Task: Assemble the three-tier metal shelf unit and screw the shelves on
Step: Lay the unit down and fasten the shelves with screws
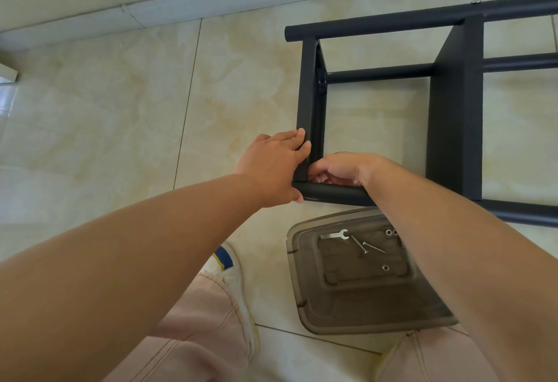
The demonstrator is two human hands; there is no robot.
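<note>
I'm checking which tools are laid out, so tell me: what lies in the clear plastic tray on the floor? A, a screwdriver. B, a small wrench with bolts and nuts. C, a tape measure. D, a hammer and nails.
B: the tray holds a small silver wrench, two long bolts and a few nuts.

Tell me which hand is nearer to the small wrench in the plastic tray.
Right. The right hand sits at the frame's corner, almost directly above the wrench in the picture, its forearm crossing the tray. The left hand grips the shelf edge farther to the left.
</note>
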